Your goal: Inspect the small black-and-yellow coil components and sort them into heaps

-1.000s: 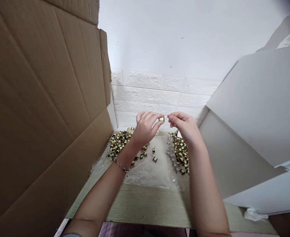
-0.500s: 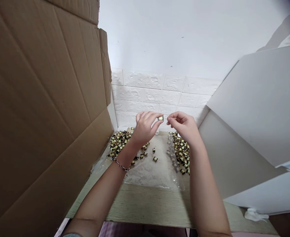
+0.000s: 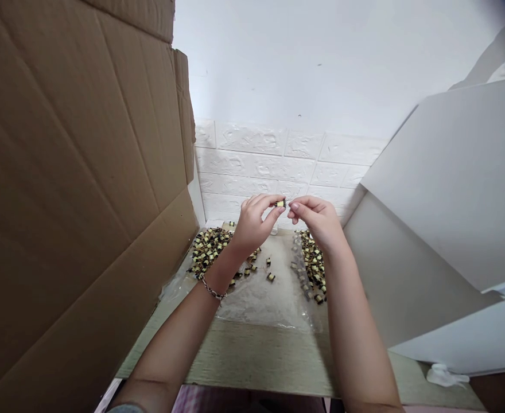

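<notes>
Two hands meet above the table (image 3: 261,355). The left hand (image 3: 252,223) grasps one small yellow-and-black piece (image 3: 280,203) between thumb and fingers, in the air toward the table's back edge. The right hand (image 3: 321,223) has thumb and forefinger pinched together just beside it; whether anything is between them, I cannot tell. Compared with a second ago, those fingertips are nearer the piece. Two heaps of similar pieces lie below, a left heap (image 3: 207,249) and a right heap (image 3: 315,261), with two loose pieces (image 3: 270,277) between. Clear plastic (image 3: 261,304) lies beneath the loose ones and covers the right heap's inner edge.
</notes>
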`<state>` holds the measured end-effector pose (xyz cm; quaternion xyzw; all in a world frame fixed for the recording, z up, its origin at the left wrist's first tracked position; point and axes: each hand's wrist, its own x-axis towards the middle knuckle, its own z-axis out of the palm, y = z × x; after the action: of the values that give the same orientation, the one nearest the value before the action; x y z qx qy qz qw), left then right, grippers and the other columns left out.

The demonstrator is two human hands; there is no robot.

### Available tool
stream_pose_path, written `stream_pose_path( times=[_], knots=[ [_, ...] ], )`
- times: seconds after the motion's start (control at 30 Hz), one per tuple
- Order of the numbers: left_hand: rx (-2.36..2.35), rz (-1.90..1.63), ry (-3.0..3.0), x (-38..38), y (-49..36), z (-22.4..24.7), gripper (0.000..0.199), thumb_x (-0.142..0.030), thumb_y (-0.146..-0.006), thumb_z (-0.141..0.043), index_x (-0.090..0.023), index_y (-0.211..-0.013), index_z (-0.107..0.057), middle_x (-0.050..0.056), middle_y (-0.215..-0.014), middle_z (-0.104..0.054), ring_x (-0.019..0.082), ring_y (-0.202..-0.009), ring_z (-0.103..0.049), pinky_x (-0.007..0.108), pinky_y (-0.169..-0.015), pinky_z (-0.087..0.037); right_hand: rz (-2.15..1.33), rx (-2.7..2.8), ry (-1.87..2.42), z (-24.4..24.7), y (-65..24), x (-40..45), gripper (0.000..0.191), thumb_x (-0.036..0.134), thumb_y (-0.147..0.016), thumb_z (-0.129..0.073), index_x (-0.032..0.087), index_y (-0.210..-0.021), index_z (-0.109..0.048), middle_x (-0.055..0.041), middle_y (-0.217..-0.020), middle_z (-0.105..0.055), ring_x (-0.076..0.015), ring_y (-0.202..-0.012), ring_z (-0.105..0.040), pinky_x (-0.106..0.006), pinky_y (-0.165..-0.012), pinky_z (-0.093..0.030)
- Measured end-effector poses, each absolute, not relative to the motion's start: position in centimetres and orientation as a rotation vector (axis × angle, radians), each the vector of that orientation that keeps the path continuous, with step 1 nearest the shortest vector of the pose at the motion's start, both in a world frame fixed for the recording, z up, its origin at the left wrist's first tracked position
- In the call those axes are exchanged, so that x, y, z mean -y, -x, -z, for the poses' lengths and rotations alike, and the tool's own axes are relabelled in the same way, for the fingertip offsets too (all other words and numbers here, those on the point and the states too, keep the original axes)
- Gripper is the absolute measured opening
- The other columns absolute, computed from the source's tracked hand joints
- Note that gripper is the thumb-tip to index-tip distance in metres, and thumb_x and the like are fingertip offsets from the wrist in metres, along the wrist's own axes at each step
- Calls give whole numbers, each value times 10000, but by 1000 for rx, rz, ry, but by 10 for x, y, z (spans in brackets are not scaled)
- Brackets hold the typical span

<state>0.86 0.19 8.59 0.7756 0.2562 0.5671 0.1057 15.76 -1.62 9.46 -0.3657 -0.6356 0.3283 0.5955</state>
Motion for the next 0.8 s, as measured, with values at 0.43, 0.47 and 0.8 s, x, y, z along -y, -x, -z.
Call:
stream_pose_path(
  times=[0.43,0.47,0.8],
  knots=[
    [-697,-1727,-1849,-9,-15,-80,220,-301,-789,-506,-167,-947,-580,49,-942,-599,153,-904,-525,255,-804,-380,-353,1524,883,-89,-140,14,149,326,-739,-562,181,-713,-586,25,-615,-542,-89,-557,-476,-227,-548,-385],
    [-720,-1744,-1879,-9,-14,-80,217,-296,-793,-502,-164,-948,-577,49,-935,-599,149,-889,-527,253,-796,-382,-267,1552,902,-90,-139,16,137,308,-750,-552,180,-718,-589,18,-645,-562,-94,-589,-492,-231,-577,-392],
    [-1200,-1949,-2540,-11,-10,-74,160,-280,-834,-457,-203,-939,-550,15,-907,-618,151,-876,-516,331,-899,-240,278,1769,1060,-94,-142,22,115,209,-799,-486,190,-743,-584,1,-717,-606,-118,-657,-525,-230,-613,-384]
  ],
)
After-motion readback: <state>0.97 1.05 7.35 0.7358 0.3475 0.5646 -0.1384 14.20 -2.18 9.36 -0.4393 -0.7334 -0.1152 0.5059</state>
